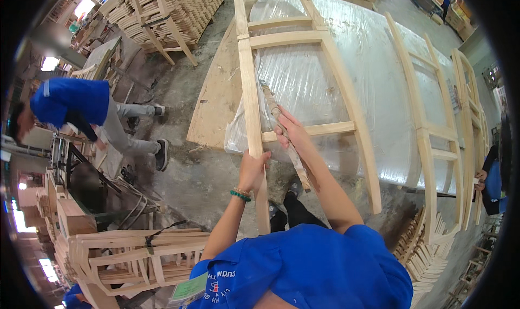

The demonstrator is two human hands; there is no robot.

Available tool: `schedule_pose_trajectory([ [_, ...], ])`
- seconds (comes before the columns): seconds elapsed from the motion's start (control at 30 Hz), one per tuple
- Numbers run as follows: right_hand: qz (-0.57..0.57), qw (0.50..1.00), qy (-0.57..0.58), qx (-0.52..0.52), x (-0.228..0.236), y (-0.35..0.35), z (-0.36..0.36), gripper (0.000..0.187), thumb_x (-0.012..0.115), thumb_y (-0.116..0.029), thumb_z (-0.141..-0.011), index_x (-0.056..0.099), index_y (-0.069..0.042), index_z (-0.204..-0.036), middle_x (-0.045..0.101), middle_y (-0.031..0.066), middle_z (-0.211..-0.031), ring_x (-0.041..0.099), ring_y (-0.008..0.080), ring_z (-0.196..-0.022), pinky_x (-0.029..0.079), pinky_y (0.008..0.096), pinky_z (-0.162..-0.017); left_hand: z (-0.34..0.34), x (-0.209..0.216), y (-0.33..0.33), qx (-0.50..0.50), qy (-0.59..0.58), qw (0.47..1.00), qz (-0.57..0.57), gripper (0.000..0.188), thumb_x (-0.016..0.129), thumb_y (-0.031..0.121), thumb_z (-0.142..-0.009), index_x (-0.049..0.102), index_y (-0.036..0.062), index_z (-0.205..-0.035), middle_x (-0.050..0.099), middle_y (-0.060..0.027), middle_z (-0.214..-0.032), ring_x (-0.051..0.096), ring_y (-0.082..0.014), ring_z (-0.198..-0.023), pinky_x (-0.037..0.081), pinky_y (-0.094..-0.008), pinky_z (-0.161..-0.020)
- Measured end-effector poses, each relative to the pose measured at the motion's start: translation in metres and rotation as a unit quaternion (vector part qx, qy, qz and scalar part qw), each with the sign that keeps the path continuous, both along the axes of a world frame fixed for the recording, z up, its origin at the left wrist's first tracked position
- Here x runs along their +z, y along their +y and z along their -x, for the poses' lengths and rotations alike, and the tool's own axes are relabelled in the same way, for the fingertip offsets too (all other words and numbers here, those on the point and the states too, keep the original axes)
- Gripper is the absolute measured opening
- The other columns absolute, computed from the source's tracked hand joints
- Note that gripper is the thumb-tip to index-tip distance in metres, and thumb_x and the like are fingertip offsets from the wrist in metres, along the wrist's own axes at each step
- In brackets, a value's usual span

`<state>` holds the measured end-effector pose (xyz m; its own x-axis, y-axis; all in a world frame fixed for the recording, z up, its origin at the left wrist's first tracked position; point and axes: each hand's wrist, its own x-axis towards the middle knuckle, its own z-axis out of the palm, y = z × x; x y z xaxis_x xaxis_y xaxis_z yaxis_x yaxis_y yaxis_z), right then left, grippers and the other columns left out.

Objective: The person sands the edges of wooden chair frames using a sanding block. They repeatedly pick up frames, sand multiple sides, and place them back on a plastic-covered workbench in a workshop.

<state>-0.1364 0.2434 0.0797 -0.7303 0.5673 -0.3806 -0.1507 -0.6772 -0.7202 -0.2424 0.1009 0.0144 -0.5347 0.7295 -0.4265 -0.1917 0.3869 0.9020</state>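
Observation:
A pale wooden chair-like frame (249, 92) with two long side rails and several crosspieces lies over a plastic-wrapped table. My left hand (252, 170) is closed round the lower part of its left rail. In my right hand (291, 130) is a long stick-like tool (270, 99), its shaft looking wrapped in worn, pale material. The tool slants across the lower crosspiece (325, 128), its far end close to the inner side of the left rail. Whether that end touches the wood I cannot tell.
Clear plastic sheeting (374, 92) covers the table, with a bare board edge (211, 108) at left. More frames (425, 135) lean at right. Stacked wooden parts (189, 11) stand at far left; bundled frames (135, 255) lie near left. A co-worker (76, 103) bends over at left.

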Motion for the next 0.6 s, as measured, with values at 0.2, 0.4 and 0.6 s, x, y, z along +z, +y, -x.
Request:
schedule_pose_trajectory([
  [0.2, 0.085, 0.995, 0.051, -0.016, -0.030, 0.032, 0.032, 0.056, 0.043, -0.021, -0.101, 0.021, -0.023, -0.152, 0.040, -0.0018, -0.066, 0.036, 0.0076, -0.045, 0.032, 0.0229, -0.038, 0.001, 0.006, 0.021, -0.002, 0.060, 0.996, 0.065, 0.035, 0.072, 0.016, -0.081, 0.052, -0.0029, -0.104, 0.062, -0.0063, -0.084, 0.060, -0.0140, -0.063, 0.052, -0.0300, -0.053],
  [0.4, 0.145, 0.986, 0.076, 0.009, -0.027, 0.041, 0.043, 0.058, 0.042, -0.022, -0.101, 0.017, -0.024, -0.153, 0.038, -0.0034, -0.065, 0.034, 0.0070, -0.044, 0.031, 0.0231, -0.037, 0.005, -0.008, 0.014, 0.003, 0.037, 0.999, 0.040, 0.035, 0.070, 0.013, -0.081, 0.053, -0.0034, -0.106, 0.062, -0.0061, -0.085, 0.060, -0.0135, -0.064, 0.052, -0.0295, -0.053],
  [0.6, 0.197, 0.977, 0.084, 0.013, -0.024, 0.048, 0.042, 0.056, 0.042, -0.022, -0.101, 0.018, -0.025, -0.152, 0.039, -0.0041, -0.064, 0.035, 0.0063, -0.044, 0.031, 0.0224, -0.036, 0.007, -0.015, 0.012, -0.013, 0.061, 0.998, 0.031, 0.031, 0.068, 0.012, -0.082, 0.053, -0.0045, -0.105, 0.062, -0.0060, -0.084, 0.060, -0.0126, -0.066, 0.052, -0.0285, -0.056],
])
